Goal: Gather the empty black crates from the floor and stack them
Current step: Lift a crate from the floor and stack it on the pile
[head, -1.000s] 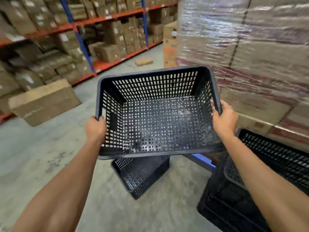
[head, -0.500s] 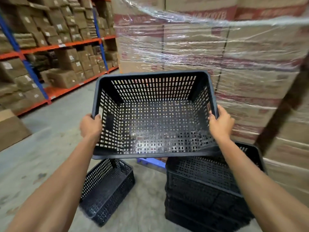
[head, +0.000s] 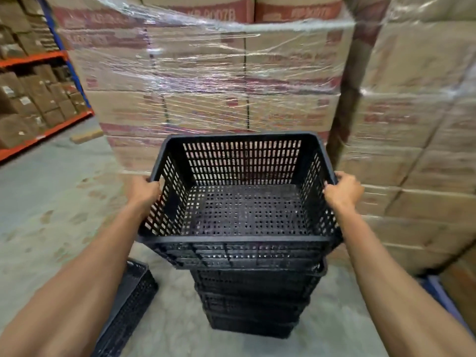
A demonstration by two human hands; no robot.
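Note:
I hold an empty black perforated crate (head: 242,210) by its two side rims. My left hand (head: 144,190) grips the left rim and my right hand (head: 342,190) grips the right rim. The crate sits directly over a stack of black crates (head: 253,302) standing on the concrete floor; its base looks level with the stack's top, though contact is hard to judge. Another black crate (head: 128,305) lies on the floor at the lower left, partly hidden by my left forearm.
A tall pallet of shrink-wrapped cardboard boxes (head: 206,81) rises just behind the stack, and more wrapped boxes (head: 417,150) stand to the right. Orange and blue shelving (head: 38,94) with boxes lines the left. A blue pallet edge (head: 438,292) shows at the lower right.
The held crate has moved right and down, from in front of me to directly over the stack. The floor crate has shifted to the lower left of the view.

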